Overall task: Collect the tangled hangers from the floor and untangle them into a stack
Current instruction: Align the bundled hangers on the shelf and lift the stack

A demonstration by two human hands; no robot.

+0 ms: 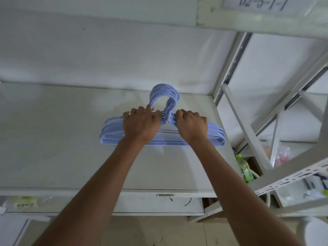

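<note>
Currently the stack of blue hangers (113, 134) lies flat on the white shelf surface (53, 139), toward its back and right of centre; the long axis of the stack runs left to right across the view, parallel to the shelf's front edge; the straight bottom bars lie on the near side, toward the person; the hooks (164, 95) are bunched together and point away from the person, toward the white rear wall (106, 50), the arch of the hooks ending just short of that wall; the hanger outlines are closely aligned, with slight offsets visible at the rounded left and right shoulder ends.

Left hand (140, 125): placed on the stack just left of the hook necks, palm down, fingers curled over the upper wires and gripping them; right hand (192, 126): placed on the stack just right of the hook necks, knuckles up, fingers curled round the upper wires in a grip; both forearms extend from the near edge of the view to the stack.

Right of the stack stands a white perforated metal rack frame (248, 139); below and right of the stack, beyond the shelf's right edge, sits a green bottle (244, 166); above and far right of the stack a label (262, 4) bears the partly readable characters "D2-5-1-1".
</note>
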